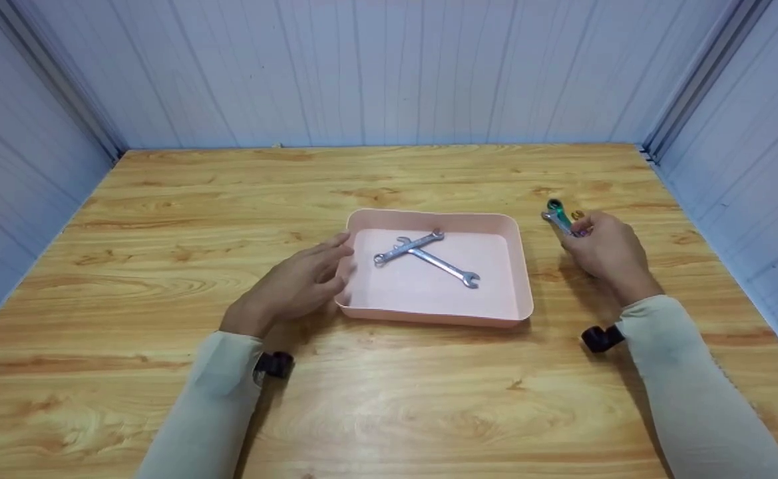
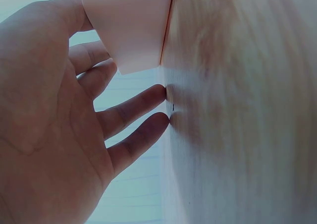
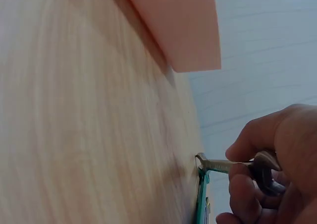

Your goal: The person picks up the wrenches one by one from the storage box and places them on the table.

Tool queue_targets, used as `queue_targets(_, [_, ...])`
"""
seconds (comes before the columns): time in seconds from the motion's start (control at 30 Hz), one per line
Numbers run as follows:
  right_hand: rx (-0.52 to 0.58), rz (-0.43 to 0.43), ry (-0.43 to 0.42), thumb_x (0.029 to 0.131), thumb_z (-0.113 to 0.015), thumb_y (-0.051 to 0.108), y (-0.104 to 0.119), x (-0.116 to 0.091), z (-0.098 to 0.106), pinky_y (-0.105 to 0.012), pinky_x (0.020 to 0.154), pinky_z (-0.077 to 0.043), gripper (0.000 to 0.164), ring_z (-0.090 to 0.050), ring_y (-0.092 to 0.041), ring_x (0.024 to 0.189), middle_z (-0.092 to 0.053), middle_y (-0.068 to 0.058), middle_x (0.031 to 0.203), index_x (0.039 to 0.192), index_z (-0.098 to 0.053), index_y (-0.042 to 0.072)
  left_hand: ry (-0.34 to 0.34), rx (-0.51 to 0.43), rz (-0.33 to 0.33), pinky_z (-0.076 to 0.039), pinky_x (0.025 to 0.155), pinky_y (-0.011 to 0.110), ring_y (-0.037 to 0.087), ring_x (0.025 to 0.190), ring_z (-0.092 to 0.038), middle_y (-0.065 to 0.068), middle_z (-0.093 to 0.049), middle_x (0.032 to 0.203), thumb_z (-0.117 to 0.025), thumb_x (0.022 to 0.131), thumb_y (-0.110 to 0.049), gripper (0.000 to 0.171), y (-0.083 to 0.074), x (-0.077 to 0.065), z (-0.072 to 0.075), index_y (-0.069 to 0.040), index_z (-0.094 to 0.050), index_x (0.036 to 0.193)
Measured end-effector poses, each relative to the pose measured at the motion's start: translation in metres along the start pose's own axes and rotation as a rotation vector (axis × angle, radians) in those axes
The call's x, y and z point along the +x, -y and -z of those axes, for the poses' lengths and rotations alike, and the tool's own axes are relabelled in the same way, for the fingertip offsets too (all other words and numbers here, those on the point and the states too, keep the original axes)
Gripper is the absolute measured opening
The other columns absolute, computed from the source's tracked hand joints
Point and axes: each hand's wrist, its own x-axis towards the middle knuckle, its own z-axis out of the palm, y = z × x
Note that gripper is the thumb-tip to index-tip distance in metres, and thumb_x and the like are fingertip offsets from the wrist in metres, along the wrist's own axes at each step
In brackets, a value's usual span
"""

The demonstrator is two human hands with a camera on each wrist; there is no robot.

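My left hand (image 1: 299, 283) rests at the left side of a pink tray (image 1: 428, 315), its fingers spread and loosely bent. In the left wrist view, some fingers touch the tray's wall (image 2: 129, 26), while two others reach down to the tabletop. Two silver wrenches lie crossed inside the tray: a shorter wrench (image 1: 398, 251) over a longer wrench (image 1: 445, 267). To the right of the tray, my right hand (image 1: 607, 249) pinches a metal wrench (image 3: 218, 165) between thumb and fingers, with one end low by the table. Beside it lies a green wrench (image 1: 560, 213), partly hidden by the hand.
A small gold-coloured piece (image 1: 578, 215) shows just behind the right hand, most of it hidden. The wood-grain table (image 1: 415, 392) is bounded by a pale panelled wall (image 1: 389, 73) at the back and by more panels at both sides.
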Motion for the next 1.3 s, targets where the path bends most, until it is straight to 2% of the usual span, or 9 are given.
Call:
queue_targets(0.1, [-0.071, -0.005, 0.029, 0.095, -0.058, 0.041, -0.0018, 0.0009, 0.0012, -0.046, 0.071, -0.047, 0.050, -0.057, -0.034, 0.092, -0.061, -0.026, 0.119, 0.124, -0.061, 0.000, -0.014, -0.019, -0.026, -0.029, 0.116, 0.044, 0.019, 0.147, -0.029, -0.003, -0.027, 0.163, -0.049, 0.104, -0.032, 0.050, 0.0008, -0.0006, 0.0004, -0.011, -0.049, 0.149])
queue_targets(0.2, [-0.106, -0.005, 0.047, 0.095, -0.058, 0.040, -0.0024, 0.0006, 0.0015, -0.045, 0.067, -0.048, 0.048, -0.059, -0.033, 0.088, -0.063, -0.025, 0.115, 0.123, -0.064, 0.001, -0.019, -0.032, -0.039, -0.031, 0.115, 0.044, 0.018, 0.146, -0.030, -0.002, -0.028, 0.162, -0.050, 0.104, -0.029, 0.048, 0.0017, -0.0007, 0.0002, -0.010, -0.051, 0.148])
queue_targets(0.4, [-0.137, -0.006, 0.057, 0.093, -0.060, 0.036, -0.0013, -0.0012, -0.0005, -0.040, 0.061, -0.047, 0.039, -0.058, -0.030, 0.080, -0.065, -0.020, 0.102, 0.109, -0.073, 0.002, -0.006, -0.024, -0.013, -0.030, 0.116, 0.045, 0.020, 0.147, -0.029, -0.003, -0.027, 0.163, -0.050, 0.104, -0.031, 0.049, 0.0018, -0.0010, -0.0009, -0.011, -0.050, 0.149])
queue_targets(0.6, [-0.159, 0.011, 0.055, 0.090, -0.062, 0.031, -0.0024, -0.0018, -0.0021, -0.039, 0.059, -0.046, 0.035, -0.057, -0.030, 0.076, -0.065, -0.019, 0.096, 0.103, -0.072, 0.000, 0.003, -0.008, 0.013, -0.028, 0.116, 0.046, 0.020, 0.147, -0.028, -0.006, -0.025, 0.163, -0.050, 0.104, -0.034, 0.051, 0.0003, -0.0007, -0.0005, -0.013, -0.049, 0.150])
queue_targets(0.8, [-0.199, 0.013, 0.064, 0.090, -0.064, 0.033, -0.0036, -0.0027, -0.0014, -0.037, 0.053, -0.042, 0.031, -0.055, -0.027, 0.068, -0.064, -0.015, 0.085, 0.087, -0.070, 0.004, -0.001, -0.015, -0.002, -0.028, 0.117, 0.045, 0.020, 0.148, -0.027, -0.003, -0.025, 0.163, -0.050, 0.105, -0.034, 0.051, -0.0002, -0.0004, 0.0002, -0.013, -0.047, 0.151])
queue_targets(0.97, [-0.209, 0.014, 0.095, 0.092, -0.063, 0.033, -0.0036, -0.0031, -0.0025, -0.038, 0.055, -0.042, 0.030, -0.055, -0.027, 0.068, -0.064, -0.014, 0.083, 0.085, -0.071, 0.005, 0.001, -0.025, 0.005, -0.027, 0.117, 0.045, 0.019, 0.148, -0.026, -0.005, -0.024, 0.164, -0.048, 0.105, -0.037, 0.052, 0.0000, -0.0010, 0.0000, -0.014, -0.047, 0.151])
queue_targets(1.13, [-0.231, 0.039, 0.103, 0.091, -0.062, 0.030, -0.0035, -0.0037, -0.0025, -0.038, 0.052, -0.041, 0.026, -0.054, -0.026, 0.066, -0.062, -0.012, 0.080, 0.084, -0.071, 0.007, 0.005, -0.021, 0.025, -0.027, 0.117, 0.045, 0.019, 0.148, -0.027, -0.008, -0.024, 0.163, -0.049, 0.104, -0.036, 0.052, 0.0002, 0.0000, -0.0003, -0.015, -0.047, 0.152])
queue_targets(1.3, [-0.234, 0.044, 0.107, 0.089, -0.063, 0.027, -0.0015, -0.0054, -0.0016, -0.038, 0.051, -0.040, 0.023, -0.053, -0.025, 0.064, -0.061, -0.010, 0.075, 0.077, -0.070, 0.008, 0.007, -0.016, 0.026, -0.027, 0.117, 0.046, 0.020, 0.148, -0.027, -0.007, -0.025, 0.163, -0.050, 0.104, -0.034, 0.053, 0.0011, 0.0012, 0.0001, -0.016, -0.045, 0.153])
